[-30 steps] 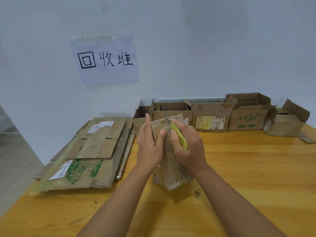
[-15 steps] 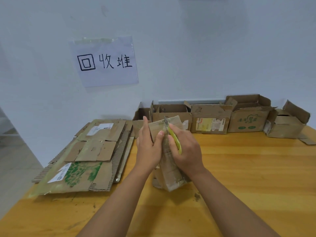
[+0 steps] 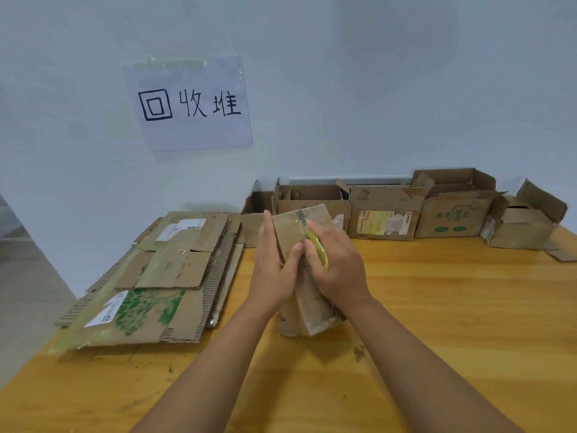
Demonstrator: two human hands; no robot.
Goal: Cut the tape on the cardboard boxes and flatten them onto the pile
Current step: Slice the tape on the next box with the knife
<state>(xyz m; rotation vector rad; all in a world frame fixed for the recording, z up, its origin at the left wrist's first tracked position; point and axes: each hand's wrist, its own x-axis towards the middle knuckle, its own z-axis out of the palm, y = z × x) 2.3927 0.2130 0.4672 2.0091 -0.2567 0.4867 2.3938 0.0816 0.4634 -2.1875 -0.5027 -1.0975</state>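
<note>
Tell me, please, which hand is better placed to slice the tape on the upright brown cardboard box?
The right hand: it already grips the yellow utility knife, blade at the upright brown cardboard box. The left hand only steadies the box.

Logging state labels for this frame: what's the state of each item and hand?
Taped box: upright on the table, gripped, being cut.
Yellow knife: blade out, at the box's top.
Left hand: grips the box.
Right hand: grips the knife.
Flattened pile: flat, stacked.
Back-row boxes: unflattened, some flaps open.
</note>
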